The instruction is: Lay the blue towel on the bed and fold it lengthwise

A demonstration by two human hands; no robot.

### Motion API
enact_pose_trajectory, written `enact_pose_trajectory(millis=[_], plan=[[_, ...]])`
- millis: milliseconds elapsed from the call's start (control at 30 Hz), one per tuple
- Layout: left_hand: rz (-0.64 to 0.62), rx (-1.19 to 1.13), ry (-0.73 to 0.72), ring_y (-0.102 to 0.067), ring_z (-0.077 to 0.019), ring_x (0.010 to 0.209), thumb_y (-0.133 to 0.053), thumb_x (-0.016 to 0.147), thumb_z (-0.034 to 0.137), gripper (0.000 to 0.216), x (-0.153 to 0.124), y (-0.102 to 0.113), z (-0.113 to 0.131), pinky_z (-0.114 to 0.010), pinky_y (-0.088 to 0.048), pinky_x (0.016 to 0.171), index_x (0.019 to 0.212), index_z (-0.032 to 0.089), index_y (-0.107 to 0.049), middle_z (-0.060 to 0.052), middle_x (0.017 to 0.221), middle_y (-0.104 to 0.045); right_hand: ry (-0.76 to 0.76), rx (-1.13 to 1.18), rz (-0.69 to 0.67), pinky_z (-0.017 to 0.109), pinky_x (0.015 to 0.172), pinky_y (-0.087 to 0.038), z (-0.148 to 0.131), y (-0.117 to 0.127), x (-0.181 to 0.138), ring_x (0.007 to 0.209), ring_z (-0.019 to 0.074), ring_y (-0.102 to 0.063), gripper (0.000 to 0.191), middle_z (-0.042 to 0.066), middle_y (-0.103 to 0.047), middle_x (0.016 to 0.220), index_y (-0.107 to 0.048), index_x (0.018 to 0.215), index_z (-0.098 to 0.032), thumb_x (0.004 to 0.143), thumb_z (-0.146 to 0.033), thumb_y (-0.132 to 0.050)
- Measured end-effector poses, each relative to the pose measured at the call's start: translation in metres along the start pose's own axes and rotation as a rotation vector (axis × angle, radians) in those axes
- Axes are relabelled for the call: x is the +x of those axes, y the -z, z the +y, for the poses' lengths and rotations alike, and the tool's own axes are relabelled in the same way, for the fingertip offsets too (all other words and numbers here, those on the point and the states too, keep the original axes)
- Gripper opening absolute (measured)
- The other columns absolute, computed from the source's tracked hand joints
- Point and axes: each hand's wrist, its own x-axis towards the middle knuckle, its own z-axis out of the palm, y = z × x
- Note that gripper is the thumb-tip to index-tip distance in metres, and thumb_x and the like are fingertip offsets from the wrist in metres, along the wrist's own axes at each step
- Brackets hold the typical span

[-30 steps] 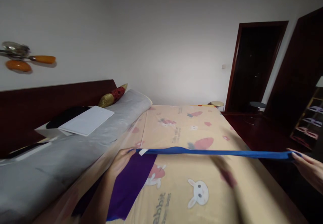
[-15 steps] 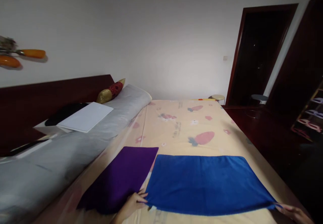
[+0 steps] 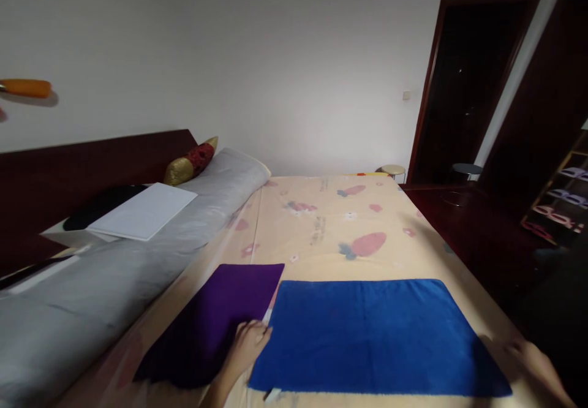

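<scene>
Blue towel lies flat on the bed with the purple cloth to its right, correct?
Not quite. In the head view the blue towel lies flat on the bed, but the purple cloth is to its left, under the left hand.

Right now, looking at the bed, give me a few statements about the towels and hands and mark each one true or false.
1. The blue towel lies spread flat on the bed sheet. True.
2. The purple towel lies to the right of the blue one. False: it lies to its left.
3. The left hand rests at the blue towel's left edge, where the two towels meet. True.
4. The right hand holds the blue towel up in the air. False: the towel lies flat, with the hand at its right edge.
5. A white board lies on the grey bedding. True.
</scene>
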Motion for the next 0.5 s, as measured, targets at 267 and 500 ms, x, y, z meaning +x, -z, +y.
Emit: enact_pose_trajectory(millis=[267,500], plan=[[0.020,0.078,-0.211,-0.025,-0.0189,0.144,-0.027,0.087,0.010,0.064,0.035,-0.178,0.167,-0.047,-0.026,0.117,0.150,0.023,-0.022,-0.002,0.155,-0.031,0.367,0.041,-0.134,0.042,0.116,-0.028,-0.238,-0.170,-0.031,0.140,0.0204,-0.032,0.054,0.003,-0.040,0.149,-0.043,0.142,-0.021,0.092,-0.034,-0.026],[-0.067,0.209,-0.211,-0.020,-0.0216,0.145,-0.026,0.096,0.027,0.057,0.002,-0.242,0.164,-0.053,-0.024,0.119,0.149,0.033,-0.005,0.003,0.158,-0.021,0.347,0.012,-0.197,0.050,0.118,-0.020,-0.258,-0.220,-0.065,0.144,0.0243,-0.022,0.052,0.001,-0.022,0.155,-0.029,0.147,-0.028,0.096,-0.040,-0.026]])
